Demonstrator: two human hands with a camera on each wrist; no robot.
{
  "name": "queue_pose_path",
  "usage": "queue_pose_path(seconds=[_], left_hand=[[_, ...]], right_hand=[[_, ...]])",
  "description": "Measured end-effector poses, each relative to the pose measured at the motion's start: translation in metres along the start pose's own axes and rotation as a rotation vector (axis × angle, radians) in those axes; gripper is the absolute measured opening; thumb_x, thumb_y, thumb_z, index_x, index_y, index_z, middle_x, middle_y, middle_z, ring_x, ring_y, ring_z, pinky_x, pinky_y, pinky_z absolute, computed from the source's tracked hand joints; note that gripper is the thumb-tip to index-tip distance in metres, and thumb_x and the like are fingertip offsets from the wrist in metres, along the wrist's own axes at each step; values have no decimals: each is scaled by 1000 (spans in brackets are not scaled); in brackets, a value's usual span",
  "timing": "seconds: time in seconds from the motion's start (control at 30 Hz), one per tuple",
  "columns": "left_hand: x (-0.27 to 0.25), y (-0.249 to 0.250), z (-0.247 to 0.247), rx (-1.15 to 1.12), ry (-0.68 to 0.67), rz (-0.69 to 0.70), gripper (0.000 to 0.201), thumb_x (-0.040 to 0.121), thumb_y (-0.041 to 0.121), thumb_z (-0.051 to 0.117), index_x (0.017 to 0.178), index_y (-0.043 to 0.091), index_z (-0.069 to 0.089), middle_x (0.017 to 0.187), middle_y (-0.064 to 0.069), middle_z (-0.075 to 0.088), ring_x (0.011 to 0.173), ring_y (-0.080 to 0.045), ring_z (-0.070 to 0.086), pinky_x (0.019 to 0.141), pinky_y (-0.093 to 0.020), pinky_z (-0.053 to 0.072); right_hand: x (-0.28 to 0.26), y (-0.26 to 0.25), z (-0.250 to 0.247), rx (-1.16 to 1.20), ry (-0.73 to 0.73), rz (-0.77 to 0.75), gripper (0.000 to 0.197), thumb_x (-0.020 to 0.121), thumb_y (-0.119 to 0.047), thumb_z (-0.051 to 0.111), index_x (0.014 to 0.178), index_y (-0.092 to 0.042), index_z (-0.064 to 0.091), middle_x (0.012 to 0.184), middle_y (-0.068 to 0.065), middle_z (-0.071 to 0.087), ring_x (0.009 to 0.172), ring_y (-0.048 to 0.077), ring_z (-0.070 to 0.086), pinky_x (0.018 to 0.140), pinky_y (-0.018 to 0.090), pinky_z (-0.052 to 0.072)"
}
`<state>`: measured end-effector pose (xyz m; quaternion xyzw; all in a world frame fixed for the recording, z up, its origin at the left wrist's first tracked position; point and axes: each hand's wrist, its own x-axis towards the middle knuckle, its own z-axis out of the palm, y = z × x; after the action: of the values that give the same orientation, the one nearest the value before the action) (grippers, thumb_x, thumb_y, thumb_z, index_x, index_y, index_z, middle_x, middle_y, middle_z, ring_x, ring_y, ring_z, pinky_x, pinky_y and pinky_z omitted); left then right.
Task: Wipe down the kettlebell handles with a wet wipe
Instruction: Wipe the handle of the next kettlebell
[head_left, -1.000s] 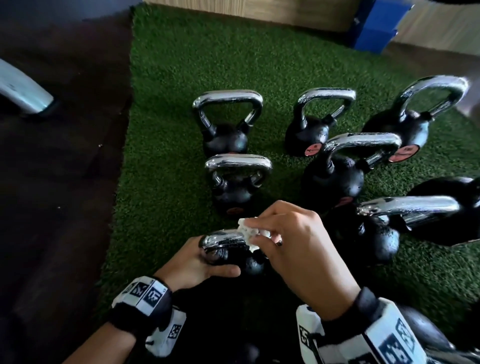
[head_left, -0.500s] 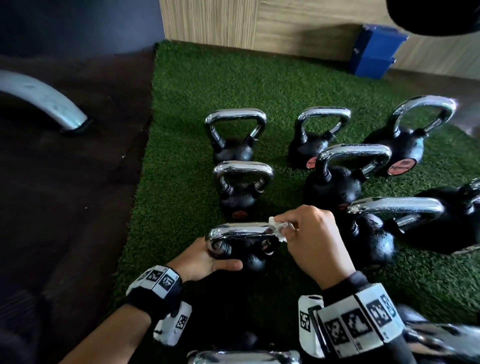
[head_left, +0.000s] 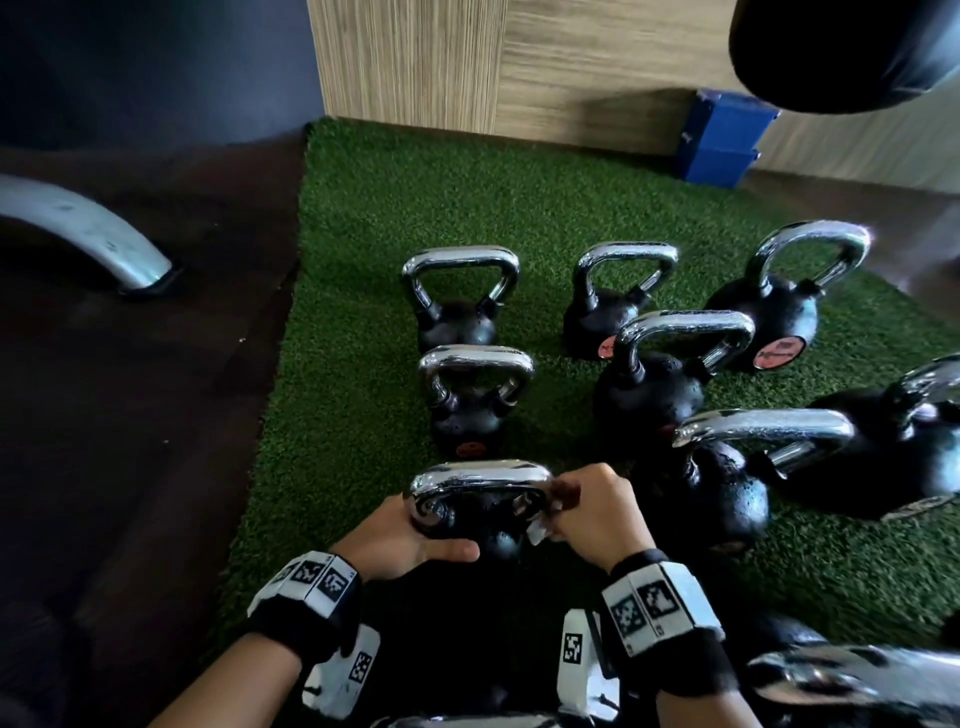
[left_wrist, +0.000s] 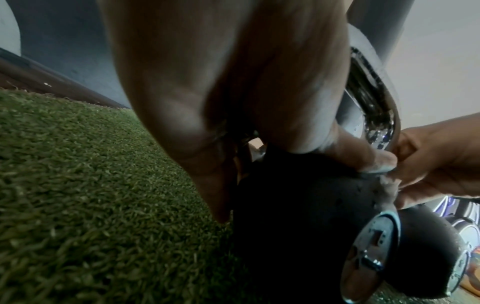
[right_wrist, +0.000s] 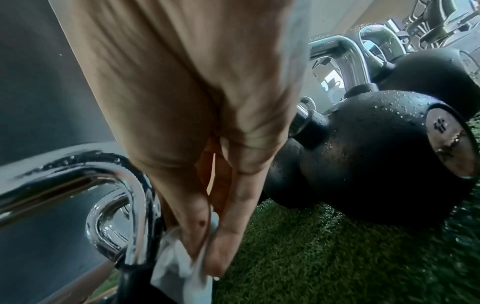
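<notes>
One kettlebell (head_left: 483, 525) nearest on the turf (head_left: 363, 364): heavy, chrome handle (head_left: 480, 480) likely slick. Left hand (head_left: 400, 540) wraps its left corner, steadying; right hand (head_left: 597, 512) pinches soft wet wipe (right_wrist: 179, 267) against handle's right leg. Others stand beyond.

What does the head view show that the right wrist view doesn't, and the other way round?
Only the head view shows the left hand gripping the near kettlebell, the full group on the green turf, and the blue box. Only the right wrist view shows the fingertips pinching the wet wipe against the right base of the handle, and droplets on a neighbouring kettlebell. Both show the right hand, the wipe and the chrome handle.
</notes>
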<state>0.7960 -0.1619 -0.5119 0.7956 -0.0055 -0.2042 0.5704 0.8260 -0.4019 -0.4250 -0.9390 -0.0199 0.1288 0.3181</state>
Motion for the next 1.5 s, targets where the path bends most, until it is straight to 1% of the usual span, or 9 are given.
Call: queue_pose_path(seconds=[0.13,0.27,0.4,0.57,0.77,0.93,1.07,1.23,1.5], left_hand=[[-8,6,-9,207,-18,-50,59,49,64,93,103,48,75,107,26,75,106,7,66,100,-22,49],[-27,21,-41,458,111,59,43,79,16,78,104,51,73,104,29,72,109,-2,67,91,-7,46],[-44,60,-59,37,481,282,31,94,14,71,120,32,73,116,9,76,110,-5,71,93,-21,57],[-57,120,-40,-317,296,328,32,92,38,63,112,18,77,112,1,78,106,-17,75,79,-26,62],[-60,127,-34,-408,133,305,32,80,24,79,110,15,80,111,-11,78,106,-21,74,88,-28,60],[-60,123,-32,-214,213,355,30,77,23,84,107,24,81,105,0,80,104,-12,75,86,-18,57],[-58,120,-22,239,427,461,26,84,32,83,109,30,80,107,23,75,106,9,68,97,-13,51],[-50,123,1,510,415,523,29,89,24,78,117,27,76,119,18,73,110,14,63,101,-13,49],[-71,109,-5,662,524,554,27,87,14,79,110,27,80,117,14,75,110,5,67,100,-15,50]], right_hand=[[0,4,-2,-31,101,4,13,77,-8,76,73,-21,78,71,-1,71,75,16,65,57,11,45],[-12,-14,-31,26,335,-138,21,78,-4,79,88,-21,82,84,-3,75,68,3,58,60,-4,37],[-30,-44,-53,212,288,-339,29,71,-13,88,90,-33,80,74,-14,74,70,-5,66,66,4,45],[-37,-78,-51,322,136,-460,48,65,-26,92,98,-32,58,80,-18,76,72,2,68,70,24,52],[-30,-87,-44,313,202,-565,51,62,-15,89,93,-29,50,74,-15,74,63,4,62,58,11,43],[-21,-74,-41,324,265,-488,43,61,-14,88,92,-26,60,74,-4,65,61,7,55,58,15,44],[-14,-25,-31,111,259,-207,38,63,4,65,89,-24,67,77,-6,65,71,12,60,65,20,46],[-2,14,1,-18,-208,-16,56,61,-38,92,112,-32,70,105,-8,72,102,11,65,84,21,48],[4,28,32,285,-64,-32,36,58,-49,93,86,-33,79,79,-21,75,75,-11,66,62,4,45]])
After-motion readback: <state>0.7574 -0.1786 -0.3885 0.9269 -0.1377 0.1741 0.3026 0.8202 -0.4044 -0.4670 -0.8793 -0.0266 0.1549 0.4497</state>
